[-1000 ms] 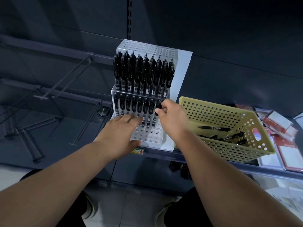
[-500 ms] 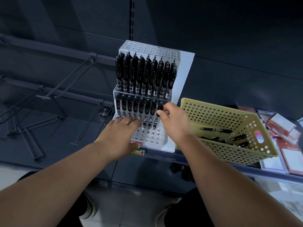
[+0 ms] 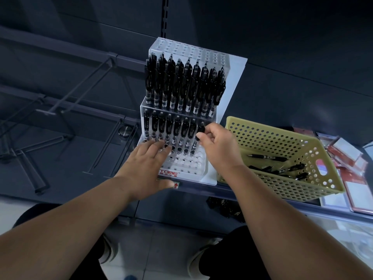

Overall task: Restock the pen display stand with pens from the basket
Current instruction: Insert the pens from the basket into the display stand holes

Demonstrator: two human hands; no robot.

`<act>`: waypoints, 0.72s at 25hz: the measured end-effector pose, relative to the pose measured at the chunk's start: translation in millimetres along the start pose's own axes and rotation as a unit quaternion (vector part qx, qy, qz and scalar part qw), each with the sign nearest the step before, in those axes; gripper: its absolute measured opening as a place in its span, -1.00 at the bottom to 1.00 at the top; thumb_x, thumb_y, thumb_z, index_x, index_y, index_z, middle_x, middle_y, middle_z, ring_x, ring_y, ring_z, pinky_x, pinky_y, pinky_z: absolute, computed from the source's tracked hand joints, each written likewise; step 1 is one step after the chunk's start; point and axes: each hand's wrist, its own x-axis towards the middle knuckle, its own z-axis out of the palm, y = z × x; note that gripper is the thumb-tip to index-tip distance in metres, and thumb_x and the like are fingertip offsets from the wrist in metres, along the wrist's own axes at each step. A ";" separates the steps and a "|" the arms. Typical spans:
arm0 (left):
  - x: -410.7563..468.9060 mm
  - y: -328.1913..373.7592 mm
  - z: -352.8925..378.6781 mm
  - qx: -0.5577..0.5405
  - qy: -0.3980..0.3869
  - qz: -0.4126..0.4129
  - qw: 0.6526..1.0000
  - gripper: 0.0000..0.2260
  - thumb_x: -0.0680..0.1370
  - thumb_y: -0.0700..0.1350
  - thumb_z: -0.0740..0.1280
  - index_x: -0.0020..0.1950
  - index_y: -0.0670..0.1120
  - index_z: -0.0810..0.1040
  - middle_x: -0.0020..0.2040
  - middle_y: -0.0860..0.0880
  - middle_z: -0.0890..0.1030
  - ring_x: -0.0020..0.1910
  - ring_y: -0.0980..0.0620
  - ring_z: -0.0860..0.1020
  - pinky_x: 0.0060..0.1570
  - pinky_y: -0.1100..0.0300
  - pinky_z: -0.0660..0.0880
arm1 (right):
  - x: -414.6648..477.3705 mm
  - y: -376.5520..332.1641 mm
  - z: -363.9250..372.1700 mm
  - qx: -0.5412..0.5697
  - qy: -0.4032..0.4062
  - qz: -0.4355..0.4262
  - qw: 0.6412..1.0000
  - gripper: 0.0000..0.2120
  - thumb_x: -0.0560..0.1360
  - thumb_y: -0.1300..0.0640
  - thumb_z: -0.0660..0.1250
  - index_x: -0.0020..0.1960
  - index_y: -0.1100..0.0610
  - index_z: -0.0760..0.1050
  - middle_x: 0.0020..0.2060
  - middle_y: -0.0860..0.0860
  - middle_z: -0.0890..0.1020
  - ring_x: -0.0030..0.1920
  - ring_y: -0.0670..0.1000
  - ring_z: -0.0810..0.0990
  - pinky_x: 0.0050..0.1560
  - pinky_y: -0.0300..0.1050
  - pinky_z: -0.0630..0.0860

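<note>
Dark shop shelving (image 3: 262,57) backs a shelf edge (image 3: 201,187) above pale floor tiles. Nearest: left hand (image 3: 145,168), fingers spread flat, gripping nothing, resting on the lower front of the clear pen display stand (image 3: 187,164). Right hand (image 3: 219,146), thumb and fingertips pinched on a black pen (image 3: 200,131) at the right end of the stand's middle tier. Just right of the stand: yellow perforated basket (image 3: 262,136) holding several loose pens (image 3: 268,158). Farther: upper tier, full row of black pens (image 3: 181,85).
</note>
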 end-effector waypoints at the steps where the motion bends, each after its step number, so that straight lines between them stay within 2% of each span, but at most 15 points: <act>1: -0.6 -0.1 0.7 0.013 -0.004 0.003 1.000 -0.12 0.44 0.42 0.13 0.57 0.02 -0.18 0.57 -0.01 -0.11 0.54 -0.07 -0.18 0.51 0.00 -0.15 | 0.0 0.8 0.2 0.001 0.000 0.003 1.000 -0.85 0.57 0.08 0.32 -0.15 0.11 0.49 -0.33 0.06 0.59 -0.19 0.08 0.64 -0.18 0.14 0.59; 4: -0.4 -0.1 2.1 0.035 -0.017 0.002 0.999 -0.11 0.45 0.43 0.09 0.56 0.01 -0.25 0.57 -0.03 -0.18 0.53 -0.08 -0.23 0.50 -0.01 -0.22 | 0.8 1.7 1.7 0.003 0.005 0.011 1.000 -0.82 0.56 0.06 0.31 -0.19 0.07 0.46 -0.34 0.07 0.59 -0.13 0.07 0.67 -0.19 0.16 0.60; 6: -0.2 0.5 2.5 0.051 -0.027 0.001 0.998 -0.09 0.46 0.43 0.09 0.55 0.00 -0.30 0.57 -0.05 -0.21 0.53 -0.09 -0.26 0.49 -0.02 -0.25 | 2.1 1.6 2.7 -0.001 0.004 0.016 1.000 -0.82 0.57 0.04 0.30 -0.19 0.07 0.46 -0.34 0.08 0.60 -0.17 0.03 0.66 -0.24 0.11 0.60; 8: 0.3 0.7 2.6 0.061 -0.036 0.002 0.998 -0.08 0.46 0.43 0.08 0.54 -0.02 -0.33 0.56 -0.05 -0.24 0.53 -0.10 -0.28 0.49 -0.03 -0.27 | 3.1 0.1 3.0 -0.010 0.006 0.015 1.000 -0.81 0.57 0.05 0.30 -0.17 0.11 0.47 -0.35 0.05 0.60 -0.34 -0.05 0.55 -0.32 -0.04 0.53; 10: 0.4 1.1 1.4 0.062 -0.043 0.002 0.997 -0.08 0.46 0.43 0.09 0.54 -0.02 -0.34 0.56 -0.05 -0.25 0.52 -0.10 -0.29 0.48 -0.03 -0.27 | 2.0 -1.5 3.1 -0.035 0.012 0.001 0.999 -0.78 0.57 0.06 0.30 -0.19 0.15 0.44 -0.44 -0.03 0.50 -0.44 -0.08 0.39 -0.35 -0.07 0.45; 12: 0.3 2.0 -0.3 0.064 -0.047 0.001 0.997 -0.08 0.46 0.42 0.10 0.54 -0.02 -0.34 0.56 -0.05 -0.26 0.52 -0.10 -0.29 0.48 -0.03 -0.27 | 0.3 -0.2 3.7 -0.068 0.026 -0.019 0.997 -0.74 0.57 0.07 0.31 -0.22 0.19 0.41 -0.50 -0.07 0.39 -0.48 -0.08 0.30 -0.37 -0.05 0.43; 16: -0.7 3.1 -2.1 0.070 -0.057 0.000 0.996 -0.08 0.46 0.42 0.09 0.53 -0.02 -0.35 0.56 -0.06 -0.26 0.52 -0.10 -0.29 0.49 -0.04 -0.26 | -0.2 1.1 4.2 -0.084 0.035 -0.031 0.995 -0.72 0.56 0.07 0.32 -0.22 0.23 0.43 -0.50 -0.03 0.39 -0.48 -0.04 0.30 -0.40 -0.03 0.42; 18: -0.5 3.4 -3.6 0.072 -0.061 0.002 0.996 -0.08 0.46 0.42 0.09 0.54 -0.02 -0.34 0.56 -0.06 -0.25 0.53 -0.10 -0.28 0.49 -0.04 -0.25 | -0.6 -3.5 -0.9 -0.066 0.005 -0.013 0.998 -0.78 0.57 0.04 0.32 -0.13 0.19 0.50 -0.44 -0.10 0.44 -0.45 -0.10 0.35 -0.39 -0.11 0.38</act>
